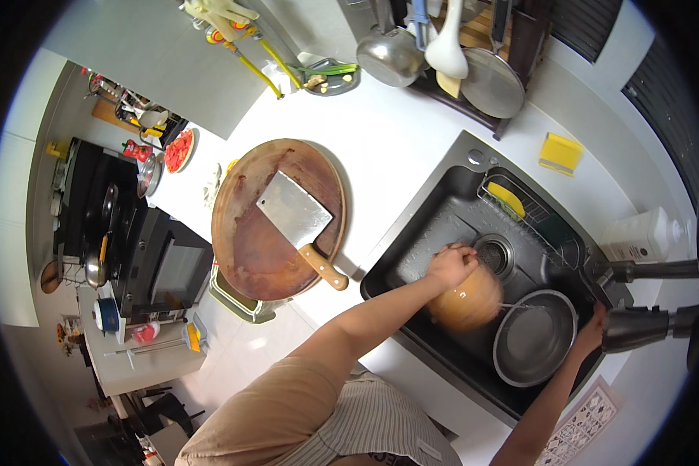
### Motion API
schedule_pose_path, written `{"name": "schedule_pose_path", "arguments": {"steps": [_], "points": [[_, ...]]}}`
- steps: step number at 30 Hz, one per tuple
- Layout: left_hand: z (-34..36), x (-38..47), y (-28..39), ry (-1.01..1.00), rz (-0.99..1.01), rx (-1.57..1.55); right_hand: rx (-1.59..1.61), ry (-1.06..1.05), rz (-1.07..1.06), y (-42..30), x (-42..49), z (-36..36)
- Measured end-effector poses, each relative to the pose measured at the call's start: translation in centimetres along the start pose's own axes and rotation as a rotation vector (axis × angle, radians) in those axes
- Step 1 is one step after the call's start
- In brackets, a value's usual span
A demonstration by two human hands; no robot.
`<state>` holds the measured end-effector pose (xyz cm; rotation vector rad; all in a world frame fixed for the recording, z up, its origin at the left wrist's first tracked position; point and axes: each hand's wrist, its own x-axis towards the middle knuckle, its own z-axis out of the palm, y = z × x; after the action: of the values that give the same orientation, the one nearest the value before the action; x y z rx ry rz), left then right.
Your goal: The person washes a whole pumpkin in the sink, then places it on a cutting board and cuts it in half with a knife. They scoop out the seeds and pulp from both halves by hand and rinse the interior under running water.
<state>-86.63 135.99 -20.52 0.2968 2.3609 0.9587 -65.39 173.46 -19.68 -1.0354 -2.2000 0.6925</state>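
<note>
My left hand [453, 265] rests on a round, wet orange pumpkin [469, 303] in the black sink [419, 233], its fingers curled over the top. The pumpkin is blurred, and a thin stream of water reaches its right side. Beside it lies a round dark metal pan [533, 341]. My right hand [593, 332] is at the sink's right side, past the pan and close to the black faucet head [632, 329]. The faucet hides part of that hand, so its grip does not show.
A cleaver [297, 209] lies on a round wooden chopping board [250, 244], its handle over the rim. A wire rack [536, 221] holds a yellow sponge [505, 198]. Pans and utensils hang on a rack [460, 105] behind. A white bottle [641, 236] stands by the faucet.
</note>
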Motion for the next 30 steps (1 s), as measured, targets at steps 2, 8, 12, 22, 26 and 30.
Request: {"name": "schedule_pose_path", "arguments": {"steps": [2,8,12,22,26,30], "points": [[-0.3,0.1,1.3,-0.004,-0.007,0.009,0.593,0.139,0.26,3.1,0.6,-1.2],[-0.3,1.7,2.7,-0.019,-0.144,-0.038,0.319,-0.153,0.292,-1.6,-0.5,-3.1],[1.3,5.2,-0.4,0.024,-0.192,-0.12,0.152,-0.657,0.231,-12.2,-11.1,3.8],[-1.0,6.0,-6.6,-0.164,-0.42,-1.148,0.458,-0.662,0.147,-14.6,-15.0,14.7],[-0.9,6.6,-6.4,-0.182,-0.6,-1.04,0.523,-0.703,0.453,-13.2,-14.5,17.1],[-2.7,4.6,-4.2,-0.29,-0.706,-1.012,0.631,-0.914,0.871,-13.6,-13.7,17.1]]}}
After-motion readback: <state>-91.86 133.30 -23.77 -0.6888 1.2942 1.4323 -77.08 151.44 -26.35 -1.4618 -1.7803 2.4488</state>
